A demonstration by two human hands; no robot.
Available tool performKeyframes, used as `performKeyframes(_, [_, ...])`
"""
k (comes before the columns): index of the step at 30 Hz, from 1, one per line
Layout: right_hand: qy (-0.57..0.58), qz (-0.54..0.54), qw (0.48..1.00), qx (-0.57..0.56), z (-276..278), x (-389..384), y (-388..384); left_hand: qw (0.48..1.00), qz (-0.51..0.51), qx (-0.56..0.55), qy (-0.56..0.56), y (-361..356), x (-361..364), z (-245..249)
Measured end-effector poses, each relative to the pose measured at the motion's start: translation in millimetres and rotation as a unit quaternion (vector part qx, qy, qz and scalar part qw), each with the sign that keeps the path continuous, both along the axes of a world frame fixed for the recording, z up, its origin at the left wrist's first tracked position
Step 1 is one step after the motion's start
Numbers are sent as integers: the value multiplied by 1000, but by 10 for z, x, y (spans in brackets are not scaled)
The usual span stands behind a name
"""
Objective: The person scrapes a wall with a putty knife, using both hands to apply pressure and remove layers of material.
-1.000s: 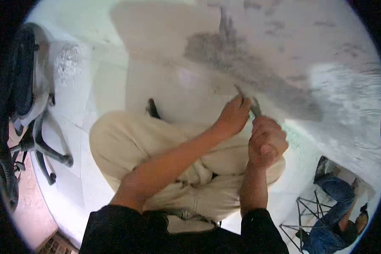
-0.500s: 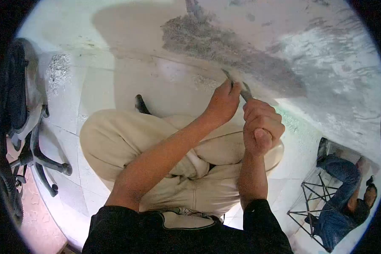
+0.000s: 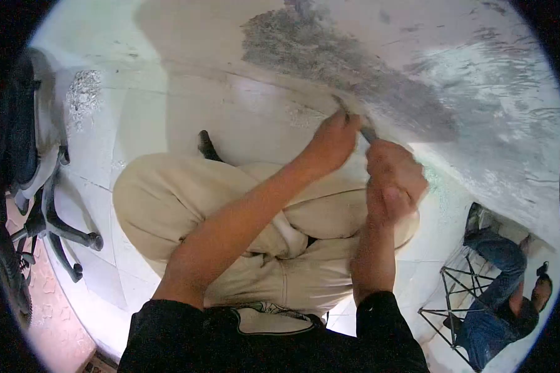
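Observation:
My left hand (image 3: 335,144) is closed in a pinch around a thin dark metal blade (image 3: 338,101), whose tip points toward the foot of the wall. Just to the right, my right hand (image 3: 397,180) makes a fist around a grey flat-bladed scraper (image 3: 368,133); its handle is hidden in the fingers. The scraper's blade reaches up beside the left fingertips. Both tools are close to the lower edge of the wall (image 3: 479,105), near a rough dark grey patch (image 3: 330,59) on its pale surface.
My crossed legs in beige trousers (image 3: 168,205) rest on the pale tiled floor (image 3: 127,261). A wheeled office chair (image 3: 56,217) stands at left. Crumbly debris (image 3: 84,99) lies on the floor. At right, a person in jeans (image 3: 498,311) is beside a black metal frame (image 3: 457,311).
Both hands have shifted slightly to the right with their tools. The right hand is a little blurred by motion. The view has tilted slightly.

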State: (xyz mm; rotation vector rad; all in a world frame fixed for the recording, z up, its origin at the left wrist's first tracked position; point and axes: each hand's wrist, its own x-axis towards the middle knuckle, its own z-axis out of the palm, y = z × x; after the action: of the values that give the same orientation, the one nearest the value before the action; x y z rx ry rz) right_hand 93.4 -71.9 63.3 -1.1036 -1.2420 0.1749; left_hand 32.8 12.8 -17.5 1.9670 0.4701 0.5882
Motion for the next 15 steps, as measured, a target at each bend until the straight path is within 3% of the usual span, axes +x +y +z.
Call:
performKeyframes(1, [-2, -3, 1000, 0, 13, -35, -11, 998, -3, 26, 56, -3, -24, -46])
performKeyframes(4, [-30, -32, 999, -2, 91, -188, -47, 999, -18, -27, 2, -61, -5, 60])
performKeyframes(5, [-46, -47, 998, -5, 130, -195, -93, 951, 12, -307, 20, -35, -11, 406])
performKeyframes(6, [-40, -47, 998, -10, 81, -166, -65, 949, 13, -313, 26, -55, -30, 248])
performKeyframes(8, [-5, -10, 1000, 13, -51, -5, 75, 1000, -23, 8, 11, 8, 9, -135])
performKeyframes(10, [30, -4, 999, 20, -53, -41, 32, 997, -34, 13, 67, -1, -4, 28])
performKeyframes(12, [-20, -25, 999, 32, -5, -118, -27, 983, -10, -179, 28, -32, 27, 86])
performKeyframes(13, [-41, -1, 999, 8, 112, -136, -74, 983, -9, -181, 33, -25, 1, 73])
performKeyframes(15, [-37, -5, 999, -16, -27, -90, -74, 997, -13, 71, 6, -33, -65, 27])
